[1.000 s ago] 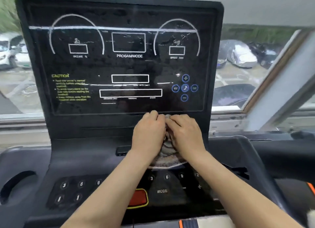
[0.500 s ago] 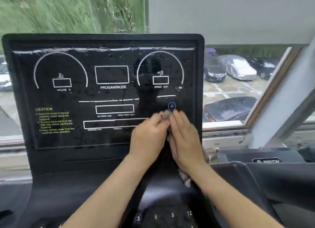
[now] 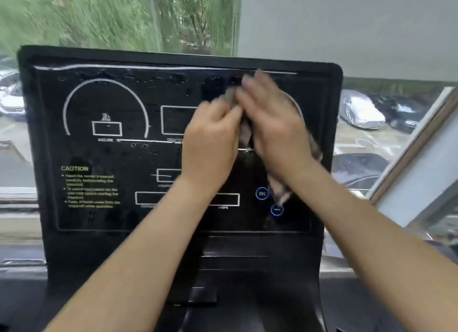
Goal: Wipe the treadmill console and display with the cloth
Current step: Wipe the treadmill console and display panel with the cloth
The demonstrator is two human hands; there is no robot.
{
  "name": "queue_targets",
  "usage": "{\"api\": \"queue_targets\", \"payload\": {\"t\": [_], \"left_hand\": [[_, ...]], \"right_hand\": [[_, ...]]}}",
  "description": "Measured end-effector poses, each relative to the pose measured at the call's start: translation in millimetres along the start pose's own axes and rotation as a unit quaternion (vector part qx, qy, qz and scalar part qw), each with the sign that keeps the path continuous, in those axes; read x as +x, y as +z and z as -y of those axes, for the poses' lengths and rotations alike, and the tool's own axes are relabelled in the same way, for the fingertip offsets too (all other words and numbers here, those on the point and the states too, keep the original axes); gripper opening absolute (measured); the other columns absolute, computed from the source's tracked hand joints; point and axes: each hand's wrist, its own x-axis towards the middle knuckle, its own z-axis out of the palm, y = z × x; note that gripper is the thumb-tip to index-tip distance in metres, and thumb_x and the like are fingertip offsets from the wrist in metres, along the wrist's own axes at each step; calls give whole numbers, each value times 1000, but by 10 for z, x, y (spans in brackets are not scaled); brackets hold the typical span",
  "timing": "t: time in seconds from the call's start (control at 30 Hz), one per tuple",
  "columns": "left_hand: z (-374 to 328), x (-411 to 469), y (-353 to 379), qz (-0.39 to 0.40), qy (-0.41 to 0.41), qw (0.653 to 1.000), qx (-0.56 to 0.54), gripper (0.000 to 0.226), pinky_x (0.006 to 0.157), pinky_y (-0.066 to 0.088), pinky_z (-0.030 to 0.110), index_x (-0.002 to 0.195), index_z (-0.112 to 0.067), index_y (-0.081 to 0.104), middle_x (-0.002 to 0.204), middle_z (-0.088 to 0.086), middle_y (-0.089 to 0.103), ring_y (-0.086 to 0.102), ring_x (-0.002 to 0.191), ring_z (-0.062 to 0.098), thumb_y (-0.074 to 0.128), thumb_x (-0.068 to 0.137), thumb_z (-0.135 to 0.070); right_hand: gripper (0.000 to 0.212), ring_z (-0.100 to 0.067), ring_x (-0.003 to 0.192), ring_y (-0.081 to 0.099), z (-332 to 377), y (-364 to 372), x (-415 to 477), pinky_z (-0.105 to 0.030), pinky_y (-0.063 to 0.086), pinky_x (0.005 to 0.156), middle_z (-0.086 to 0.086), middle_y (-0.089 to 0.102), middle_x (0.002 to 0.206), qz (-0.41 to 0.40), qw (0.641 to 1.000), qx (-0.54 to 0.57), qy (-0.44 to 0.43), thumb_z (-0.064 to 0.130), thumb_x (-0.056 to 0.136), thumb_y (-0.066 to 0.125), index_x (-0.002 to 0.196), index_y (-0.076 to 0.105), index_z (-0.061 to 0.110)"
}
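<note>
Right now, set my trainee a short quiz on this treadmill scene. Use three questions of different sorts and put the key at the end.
1. True or false: the cloth is on the left half of the display.
2. The left hand grips the cloth with curled fingers. What is the right hand doing? A: hanging idle. B: laying straight fingers over the cloth. C: pressing a button.
3. Which blue-ringed button sits just below the cloth's hanging end?

Key
1. False: it is on the right half.
2. B.
3. The minus button.
</note>
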Motion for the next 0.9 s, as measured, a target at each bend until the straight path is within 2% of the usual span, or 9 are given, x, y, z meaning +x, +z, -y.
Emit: {"api": "queue_targets", "payload": {"t": [0.17, 0.27, 0.4, 0.5, 0.57, 0.67, 0.77, 0.83, 0.9], "left_hand": [[260, -1380, -477, 76, -6, 996, -55, 10, 65, 53, 35, 97, -10, 67, 94, 0, 61, 59, 72, 23, 58, 92, -9], [453, -1246, -527, 91, 21, 995, -34, 11, 67, 51, 36, 92, -7, 73, 88, 3, 67, 56, 72, 23, 62, 92, -10], [836, -205, -464, -1, -51, 998, 24, 21, 71, 47, 37, 107, -7, 73, 87, 10, 67, 60, 76, 32, 62, 90, -11], [1051, 155, -505, -16, -77, 995, 56, 20, 69, 42, 35, 101, -10, 75, 84, 10, 64, 58, 78, 33, 60, 90, -15], [1073, -238, -620, -6, -97, 994, 45, 17, 70, 40, 32, 98, -5, 74, 83, 11, 63, 56, 77, 32, 61, 87, -9], [1030, -1291, -933, 40, -159, 987, 6, 18, 81, 43, 21, 99, 1, 73, 84, 12, 65, 53, 80, 24, 64, 84, -2], [1105, -1772, -1110, 96, -140, 985, -20, 16, 86, 43, 17, 96, 0, 74, 89, 9, 66, 57, 82, 22, 67, 81, -3], [1285, -1590, -1131, 108, -129, 986, -17, 19, 83, 45, 23, 100, -4, 74, 94, 8, 64, 56, 86, 23, 70, 82, -3], [1502, -1229, -1152, 76, -172, 982, -10, 30, 89, 36, 16, 112, -9, 71, 103, 9, 60, 49, 95, 19, 73, 82, -5]], "right_hand": [[35, -32, 133, 46, 649, 83, -862, -44, 45, 101, -17, 54, 137, 146, 965, 91, -198, 12, 95, 61, 125, 60, -5], [32, -25, 128, 51, 517, 125, -545, -41, 46, 95, -8, 57, 137, 146, 948, 46, -278, 16, 96, 61, 126, 63, 5], [24, -22, 106, 42, 348, 415, 683, -40, 43, 80, 1, 65, 125, -3, 979, -68, -193, 28, 97, 61, 116, 69, 16], [22, -26, 98, 42, 613, 611, 929, -42, 48, 76, -12, 66, 114, -30, 996, -38, -81, 16, 96, 61, 112, 69, 4], [22, -32, 93, 52, 983, 686, 589, -44, 48, 73, -17, 65, 110, -4, 998, 17, -56, 10, 96, 58, 112, 67, -2], [25, -33, 86, 58, 1476, 713, -151, -44, 48, 67, -19, 67, 107, 115, 977, 95, -153, 6, 98, 51, 113, 65, -6], [30, -31, 90, 62, 1534, 695, -379, -41, 52, 69, -16, 67, 111, 197, 931, 127, -280, 8, 101, 42, 115, 66, -4], [31, -32, 89, 62, 1410, 750, 13, -43, 51, 69, -15, 66, 113, 182, 919, 116, -330, 10, 103, 40, 116, 65, -1], [26, -36, 93, 59, 1198, 898, 726, -47, 51, 74, -17, 63, 116, 92, 957, 48, -273, 8, 99, 48, 118, 64, -1]]}}
